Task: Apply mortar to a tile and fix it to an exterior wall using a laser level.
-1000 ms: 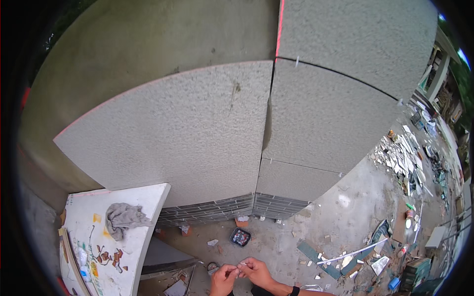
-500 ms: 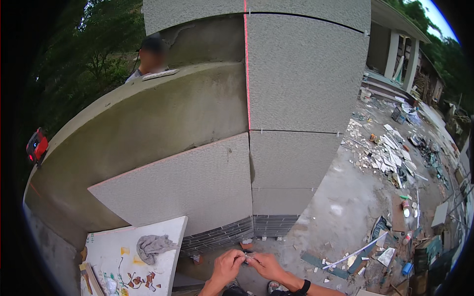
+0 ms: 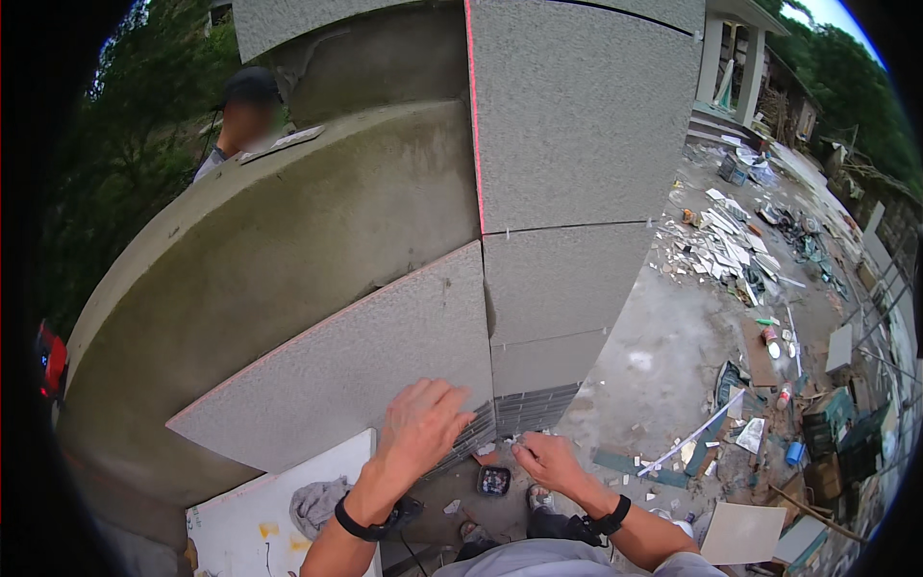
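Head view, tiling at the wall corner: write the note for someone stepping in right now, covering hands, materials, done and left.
Left hand: open, palm on the lower edge of the large grey tile on the left face.
Right hand: fingertips pinched low at the corner; whatever it holds is too small to tell.
Done: speckled tiles cover the right face, following the red laser line.
Left: bare render above the large tile is untiled.
Nearby: white board with a grey rag, small dark tub on the ground.

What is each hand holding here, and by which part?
The left hand lies flat on the grey slab, gripping nothing. The right hand may pinch something small; cannot tell.
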`<state>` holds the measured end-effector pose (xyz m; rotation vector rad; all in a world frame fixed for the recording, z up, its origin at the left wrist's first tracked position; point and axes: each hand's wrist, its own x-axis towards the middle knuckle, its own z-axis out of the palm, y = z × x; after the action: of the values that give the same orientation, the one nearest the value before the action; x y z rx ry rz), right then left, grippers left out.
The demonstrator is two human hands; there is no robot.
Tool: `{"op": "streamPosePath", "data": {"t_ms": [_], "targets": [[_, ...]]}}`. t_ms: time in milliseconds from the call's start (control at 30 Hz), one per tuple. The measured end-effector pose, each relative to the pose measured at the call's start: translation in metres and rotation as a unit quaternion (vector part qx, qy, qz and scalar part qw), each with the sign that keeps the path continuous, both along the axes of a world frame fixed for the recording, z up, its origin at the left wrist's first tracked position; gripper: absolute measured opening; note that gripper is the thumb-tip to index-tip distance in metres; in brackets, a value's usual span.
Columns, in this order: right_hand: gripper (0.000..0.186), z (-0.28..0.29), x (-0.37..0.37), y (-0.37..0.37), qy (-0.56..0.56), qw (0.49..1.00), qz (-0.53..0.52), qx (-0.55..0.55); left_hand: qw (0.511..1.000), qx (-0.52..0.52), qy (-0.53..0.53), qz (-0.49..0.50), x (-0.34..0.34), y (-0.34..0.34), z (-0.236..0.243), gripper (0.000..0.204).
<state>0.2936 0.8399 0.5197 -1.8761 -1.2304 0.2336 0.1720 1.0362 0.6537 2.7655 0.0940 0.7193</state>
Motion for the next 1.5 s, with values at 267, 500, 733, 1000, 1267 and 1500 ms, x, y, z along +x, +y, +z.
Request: {"op": "streamPosePath", "data": {"t_ms": [267,500,733,1000,1267,1500], "targets": [[0.026,-0.055,0.098,0.099,-0.068,0.985,-0.114,0.111,0.937,0.303,-0.015,0.172,0.119,0.061,0.080,0.028],[0.023,-0.100,0.115,0.141,-0.076,0.989,-0.103,0.069,0.915,0.340,0.030,0.215,0.152,0.057,0.075,0.025],[0.021,-0.122,0.118,0.158,-0.049,0.993,-0.089,0.054,0.905,0.345,0.065,0.241,0.167,0.053,0.074,0.028],[0.020,-0.127,0.124,0.159,-0.038,0.994,-0.081,0.064,0.923,0.323,0.049,0.205,0.166,0.058,0.077,0.024],[0.018,-0.122,0.131,0.158,-0.035,0.995,-0.065,0.063,0.931,0.311,0.043,0.188,0.164,0.059,0.079,0.021],[0.017,-0.109,0.133,0.155,-0.068,0.994,-0.061,0.062,0.933,0.306,0.039,0.184,0.162,0.059,0.079,0.021]]}}
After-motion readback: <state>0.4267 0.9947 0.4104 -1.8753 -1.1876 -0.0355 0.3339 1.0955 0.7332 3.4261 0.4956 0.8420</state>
